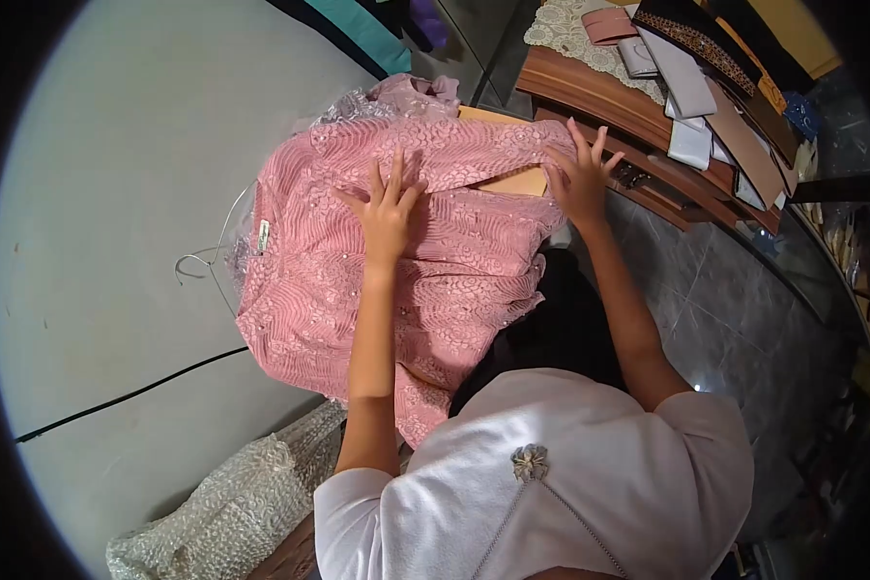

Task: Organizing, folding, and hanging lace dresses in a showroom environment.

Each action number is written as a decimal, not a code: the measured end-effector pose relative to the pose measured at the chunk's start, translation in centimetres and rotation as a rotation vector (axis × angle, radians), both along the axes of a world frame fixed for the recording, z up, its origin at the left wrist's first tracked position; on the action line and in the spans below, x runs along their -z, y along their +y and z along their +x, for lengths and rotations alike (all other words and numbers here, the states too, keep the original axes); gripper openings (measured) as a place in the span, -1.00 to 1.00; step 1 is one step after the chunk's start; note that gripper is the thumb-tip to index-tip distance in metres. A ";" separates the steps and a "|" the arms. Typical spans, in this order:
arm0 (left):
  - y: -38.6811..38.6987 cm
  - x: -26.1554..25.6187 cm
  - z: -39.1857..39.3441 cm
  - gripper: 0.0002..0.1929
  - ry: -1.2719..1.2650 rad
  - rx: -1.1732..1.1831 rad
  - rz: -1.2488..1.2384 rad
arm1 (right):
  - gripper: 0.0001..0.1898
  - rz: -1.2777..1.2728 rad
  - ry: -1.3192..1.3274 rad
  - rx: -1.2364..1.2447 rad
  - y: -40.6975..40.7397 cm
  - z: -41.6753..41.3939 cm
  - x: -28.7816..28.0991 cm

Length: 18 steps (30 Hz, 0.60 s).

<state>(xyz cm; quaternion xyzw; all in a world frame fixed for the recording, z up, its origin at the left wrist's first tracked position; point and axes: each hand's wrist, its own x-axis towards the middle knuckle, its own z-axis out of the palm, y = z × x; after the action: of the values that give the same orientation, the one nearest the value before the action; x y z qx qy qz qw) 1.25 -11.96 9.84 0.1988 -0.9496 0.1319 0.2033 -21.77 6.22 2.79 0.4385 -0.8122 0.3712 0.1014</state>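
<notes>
A pink lace blouse [312,290] with small pearl-like beads lies spread out in front of me, its neckline and sewn-in label [263,235] towards the left. My left hand [388,217] rests on the upper part of the blouse, fingers spread and palm down. At the cuff end of the far sleeve [500,141] is my right hand [583,170], its thumb against the cuff and its other fingers fanned out. Through the gap between sleeve and body a yellowish board-like surface [515,181] shows. The near sleeve [420,409] hangs down beside my shirt.
Behind the neckline a wire hanger [196,264] sticks out against the pale wall [130,181]. Greyish-pink lace fabric [406,98] lies beyond the blouse. A wooden cabinet [594,80] at the right carries several belts [674,72]. White textured fabric [225,500] lies at lower left.
</notes>
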 end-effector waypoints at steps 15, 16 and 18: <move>2.0 -1.7 3.6 -0.76 -0.172 0.013 0.173 | -0.51 -0.039 -0.257 -0.581 -8.9 10.6 -2.5; 1.9 -1.5 3.3 -0.79 -0.084 0.038 0.150 | -0.50 0.014 -0.256 -0.625 -9.4 10.7 -2.4; 1.9 -1.7 3.4 -0.79 -0.057 0.029 0.185 | -0.50 0.196 -0.202 -0.663 -9.2 10.6 -1.4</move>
<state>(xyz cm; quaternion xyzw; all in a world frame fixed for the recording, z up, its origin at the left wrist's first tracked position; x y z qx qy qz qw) 4.64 -10.02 11.59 0.1990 -0.9660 0.0464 0.1587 -11.13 -2.99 4.15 0.6469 -0.6635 0.3456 -0.1479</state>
